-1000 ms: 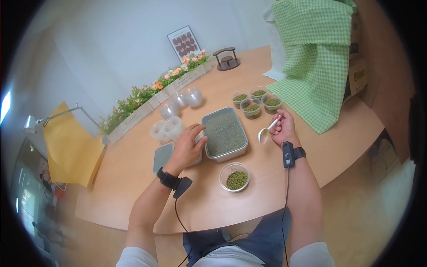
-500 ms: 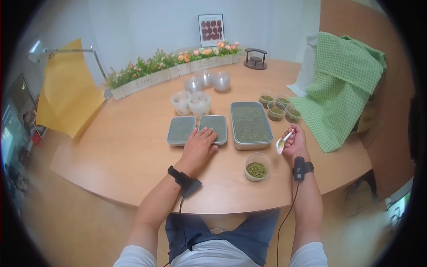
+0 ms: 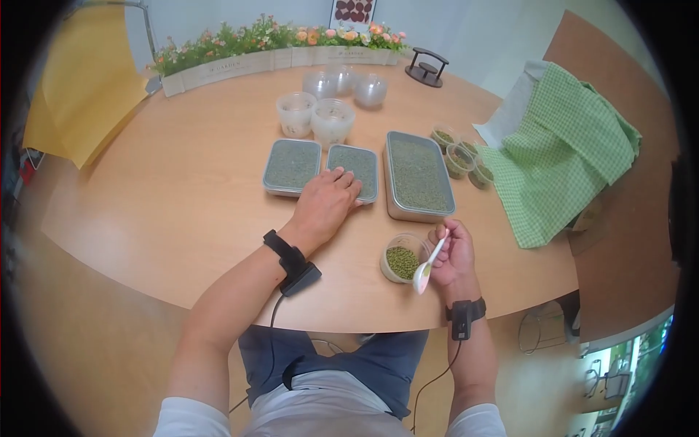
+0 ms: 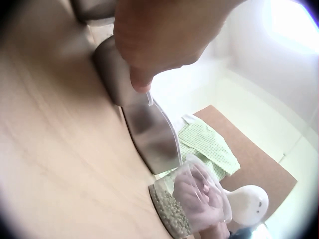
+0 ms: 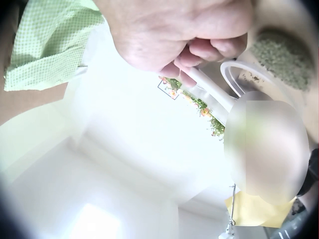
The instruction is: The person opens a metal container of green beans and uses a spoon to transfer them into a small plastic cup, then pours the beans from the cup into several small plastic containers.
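Note:
In the head view my right hand (image 3: 453, 255) grips the handle of a white spoon (image 3: 423, 275). The spoon's bowl is beside the right rim of a clear plastic cup partly filled with green mung beans (image 3: 401, 260). Close up in the right wrist view, the spoon (image 5: 266, 149) looks large and blurred. My left hand (image 3: 325, 206) rests its fingers on the near part of a small rectangular tin (image 3: 354, 162) with a grey-green top. A thumb or fingertip shows at the tin's edge in the left wrist view.
A matching small tin (image 3: 293, 164) stands to the left, a larger one (image 3: 420, 175) to the right. Several cups of beans (image 3: 459, 162) sit beyond it by a green checked cloth (image 3: 557, 146). White cups (image 3: 333, 121), clear cups (image 3: 370, 91) and flower boxes (image 3: 240, 64) stand farther back.
My left hand has come down from above the tins onto the right small tin and stays there. My right hand has brought the spoon from near the bean cups back to the near cup.

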A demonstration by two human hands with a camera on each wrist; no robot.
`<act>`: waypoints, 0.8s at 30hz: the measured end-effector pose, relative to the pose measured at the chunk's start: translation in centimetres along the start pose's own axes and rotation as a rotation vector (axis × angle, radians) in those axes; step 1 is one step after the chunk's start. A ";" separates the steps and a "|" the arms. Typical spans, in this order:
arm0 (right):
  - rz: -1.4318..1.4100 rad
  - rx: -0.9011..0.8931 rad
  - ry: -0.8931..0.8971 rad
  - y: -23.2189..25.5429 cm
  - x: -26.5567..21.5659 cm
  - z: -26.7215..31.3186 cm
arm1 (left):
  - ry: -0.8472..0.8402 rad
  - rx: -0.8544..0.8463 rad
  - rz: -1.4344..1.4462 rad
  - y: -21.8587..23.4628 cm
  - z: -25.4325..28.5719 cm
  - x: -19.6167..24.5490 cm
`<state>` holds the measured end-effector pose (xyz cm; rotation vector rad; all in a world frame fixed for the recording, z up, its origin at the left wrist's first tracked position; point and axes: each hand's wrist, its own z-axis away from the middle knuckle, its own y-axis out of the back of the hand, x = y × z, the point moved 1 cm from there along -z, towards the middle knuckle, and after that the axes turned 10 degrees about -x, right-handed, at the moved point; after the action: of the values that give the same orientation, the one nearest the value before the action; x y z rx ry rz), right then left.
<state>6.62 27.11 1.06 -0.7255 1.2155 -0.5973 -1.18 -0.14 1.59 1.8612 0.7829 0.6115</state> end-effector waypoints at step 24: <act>0.064 -0.349 0.260 -7.8 -10.6 -9.5 | 0.041 -0.020 0.142 1.6 -0.1 0.4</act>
<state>-5.41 28.41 11.91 -0.9157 1.6030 -0.4389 -0.59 -0.25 3.09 1.9021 0.6720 0.7463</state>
